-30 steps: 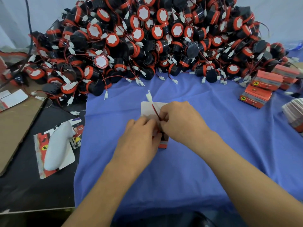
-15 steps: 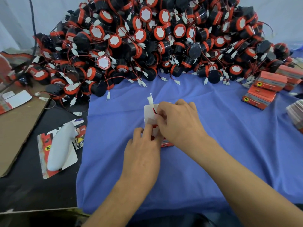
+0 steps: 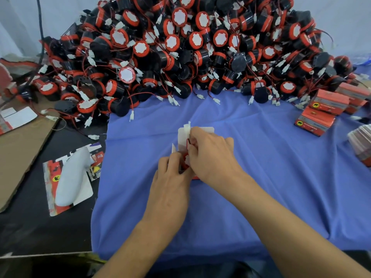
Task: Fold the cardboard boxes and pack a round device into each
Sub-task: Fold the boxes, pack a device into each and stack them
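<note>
I saw the blue cloth (image 3: 261, 177) spread over the worktop, with the heap of round devices (image 3: 180, 53) along its far side and closed red boxes (image 3: 315, 121) at the far right. At the cloth's middle my left hand (image 3: 170, 187) curled round the left side of an open cardboard box (image 3: 202, 130). My right hand (image 3: 210, 157), fingers bent, pinched the red wire (image 3: 187, 142) at its mouth, and the white connector (image 3: 187, 127) stuck up beyond the fingers
</note>
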`<action>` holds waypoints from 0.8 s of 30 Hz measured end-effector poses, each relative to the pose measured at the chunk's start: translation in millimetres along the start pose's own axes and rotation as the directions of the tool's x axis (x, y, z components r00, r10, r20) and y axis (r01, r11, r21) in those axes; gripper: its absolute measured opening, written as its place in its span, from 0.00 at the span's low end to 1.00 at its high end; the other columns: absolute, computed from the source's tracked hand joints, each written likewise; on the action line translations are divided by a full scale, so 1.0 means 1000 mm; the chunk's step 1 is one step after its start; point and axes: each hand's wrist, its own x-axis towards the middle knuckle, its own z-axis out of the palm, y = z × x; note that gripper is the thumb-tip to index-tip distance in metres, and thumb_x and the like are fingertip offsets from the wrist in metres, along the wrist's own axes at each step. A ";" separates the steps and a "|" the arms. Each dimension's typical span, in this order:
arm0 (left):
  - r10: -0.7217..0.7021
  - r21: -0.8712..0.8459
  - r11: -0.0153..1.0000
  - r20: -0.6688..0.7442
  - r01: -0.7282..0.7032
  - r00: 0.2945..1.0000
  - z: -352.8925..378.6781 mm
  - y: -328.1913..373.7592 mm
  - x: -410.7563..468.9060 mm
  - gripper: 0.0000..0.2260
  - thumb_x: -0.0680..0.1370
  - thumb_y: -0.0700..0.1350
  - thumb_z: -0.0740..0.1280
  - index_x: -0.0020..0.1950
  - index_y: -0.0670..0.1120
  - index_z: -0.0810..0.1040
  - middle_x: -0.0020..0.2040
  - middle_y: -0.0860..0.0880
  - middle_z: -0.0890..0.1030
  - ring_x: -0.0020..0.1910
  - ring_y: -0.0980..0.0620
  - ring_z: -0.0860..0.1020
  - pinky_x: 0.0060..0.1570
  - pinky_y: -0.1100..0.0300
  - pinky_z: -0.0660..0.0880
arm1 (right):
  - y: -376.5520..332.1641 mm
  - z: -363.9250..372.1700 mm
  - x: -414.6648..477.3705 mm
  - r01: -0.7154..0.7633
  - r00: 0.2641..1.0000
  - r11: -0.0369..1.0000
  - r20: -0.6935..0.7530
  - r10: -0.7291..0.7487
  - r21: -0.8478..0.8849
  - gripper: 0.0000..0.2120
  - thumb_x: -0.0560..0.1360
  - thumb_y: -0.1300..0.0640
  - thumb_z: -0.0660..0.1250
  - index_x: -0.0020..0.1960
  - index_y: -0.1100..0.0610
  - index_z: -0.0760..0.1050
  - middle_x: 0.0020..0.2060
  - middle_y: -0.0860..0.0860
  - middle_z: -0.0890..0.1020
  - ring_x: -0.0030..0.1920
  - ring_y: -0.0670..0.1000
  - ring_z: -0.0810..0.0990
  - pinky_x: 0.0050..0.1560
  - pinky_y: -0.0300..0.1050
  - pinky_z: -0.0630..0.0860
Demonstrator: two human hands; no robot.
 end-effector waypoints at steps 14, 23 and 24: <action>-0.031 0.064 0.997 -0.037 0.034 0.999 0.004 0.002 -0.010 0.26 0.77 0.39 0.67 0.74 0.57 0.73 0.59 0.53 0.71 0.54 0.48 0.70 0.47 0.54 0.75 | 0.014 -0.004 -0.005 0.028 0.999 0.985 0.047 -0.020 -0.171 0.09 0.79 0.56 0.61 0.52 0.49 0.79 0.44 0.47 0.84 0.42 0.53 0.78 0.48 0.47 0.56; -0.105 -0.105 0.990 -0.096 0.095 0.990 -0.015 0.010 0.000 0.13 0.83 0.44 0.62 0.66 0.55 0.75 0.50 0.54 0.78 0.48 0.47 0.73 0.43 0.49 0.75 | 0.025 -0.006 -0.022 0.103 0.993 0.992 0.060 -0.098 -0.079 0.09 0.79 0.61 0.60 0.52 0.54 0.79 0.45 0.48 0.82 0.43 0.54 0.78 0.51 0.47 0.68; -0.151 -0.102 0.985 -0.106 0.140 0.983 -0.019 0.009 0.006 0.11 0.84 0.48 0.60 0.66 0.55 0.72 0.46 0.53 0.79 0.46 0.47 0.74 0.40 0.49 0.73 | 0.025 -0.004 -0.025 0.111 0.993 0.990 0.048 -0.107 -0.082 0.08 0.80 0.60 0.61 0.52 0.53 0.79 0.45 0.47 0.82 0.42 0.54 0.78 0.53 0.48 0.69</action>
